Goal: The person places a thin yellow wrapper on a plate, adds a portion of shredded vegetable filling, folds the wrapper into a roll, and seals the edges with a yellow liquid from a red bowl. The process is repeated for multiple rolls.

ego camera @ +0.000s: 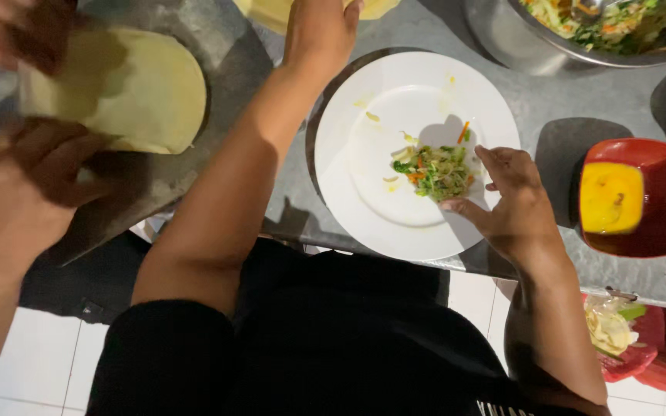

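Note:
My right hand (510,200) rests on a white plate (348,208), thumb and fingers apart and curved round a small heap of shredded vegetable filling (433,171), fingertips touching it. My left hand (321,31) reaches across the grey counter (556,100) to the top edge of the view and lies on a pale yellow wrapper sheet (267,11). Its fingertips are cut off, so its grip is unclear.
Another person's blurred hands (17,192) handle a stack of round yellow wrappers (156,92) at the left. A metal bowl (502,38) of vegetable mix stands top right. A red square bowl (657,154) holds yellow liquid. A red bag (626,339) of scraps sits below the counter.

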